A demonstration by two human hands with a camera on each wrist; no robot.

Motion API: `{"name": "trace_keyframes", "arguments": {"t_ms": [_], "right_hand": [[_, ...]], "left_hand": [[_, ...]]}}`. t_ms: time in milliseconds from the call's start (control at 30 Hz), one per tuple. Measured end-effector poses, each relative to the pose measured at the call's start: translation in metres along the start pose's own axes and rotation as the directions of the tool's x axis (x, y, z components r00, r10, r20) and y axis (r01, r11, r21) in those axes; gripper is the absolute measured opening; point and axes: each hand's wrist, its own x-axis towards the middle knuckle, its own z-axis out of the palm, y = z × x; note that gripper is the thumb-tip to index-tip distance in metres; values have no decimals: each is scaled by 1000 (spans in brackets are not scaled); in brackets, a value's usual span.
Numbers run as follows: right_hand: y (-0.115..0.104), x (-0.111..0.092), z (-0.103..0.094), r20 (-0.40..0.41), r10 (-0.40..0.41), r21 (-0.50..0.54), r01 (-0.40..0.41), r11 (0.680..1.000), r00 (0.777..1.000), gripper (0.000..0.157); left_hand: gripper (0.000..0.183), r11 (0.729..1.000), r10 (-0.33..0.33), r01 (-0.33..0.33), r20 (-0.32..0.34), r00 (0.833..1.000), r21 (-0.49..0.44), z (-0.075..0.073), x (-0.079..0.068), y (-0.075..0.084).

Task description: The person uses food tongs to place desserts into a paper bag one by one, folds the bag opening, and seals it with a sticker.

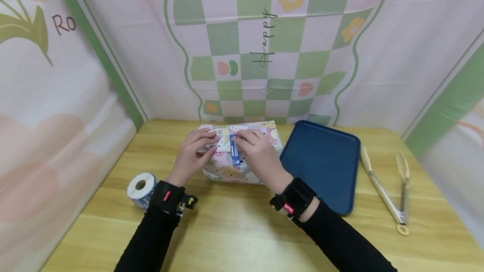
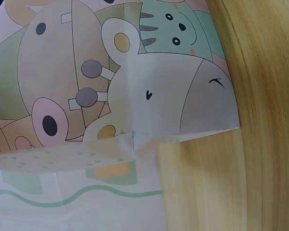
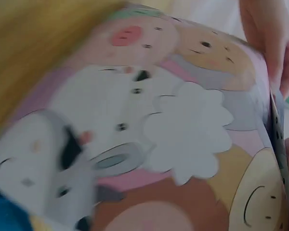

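A box wrapped in cartoon-animal paper (image 1: 227, 174) sits at the back middle of the table, its printed side also filling much of the left wrist view. At the box's top, my right hand (image 1: 264, 156) pinches a blue sticker (image 1: 235, 156) that hangs over the paper's folded edge. My left hand (image 1: 194, 154) rests its slightly bent fingers on the paper flap just left of the sticker, thumb near the flap's edge. In the right wrist view, the left hand's fingers (image 3: 274, 48) reach down to the box's edge; the sticker is hidden there.
A roll of stickers (image 1: 141, 188) stands by the left forearm. Right of the box lies a dark blue tray (image 1: 321, 165), its left edge close to the box. Open tongs (image 1: 385, 196) lie beyond it. Patterned cloth (image 1: 257, 70) hangs behind the table (image 1: 227, 238).
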Motion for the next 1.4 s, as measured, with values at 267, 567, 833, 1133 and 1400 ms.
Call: {"name": "trace_keyframes", "arguments": {"t_ms": [267, 567, 833, 1133, 1400], "right_hand": [[-3, -32, 3, 180, -102, -164, 132, 978, 978, 56], [-8, -52, 6, 337, -55, -380, 189, 905, 940, 86], [-18, -62, 6, 379, -40, -415, 209, 886, 925, 90], [-41, -83, -2, 430, 27, -273, 101, 957, 902, 86], [-20, -86, -27, -16, 303, 239, -290, 927, 953, 61]], "left_hand": [[23, 999, 34, -34, -6, 999, 22, -1, 0, -2], [25, 999, 33, -33, -12, 999, 19, 1, -1, -1], [25, 1000, 19, -19, -11, 1000, 22, 2, -1, 0], [27, 998, 9, -7, -23, 1000, 64, 7, -4, 5], [37, 942, -332, 332, -8, 943, -43, 8, -21, 15]]}}
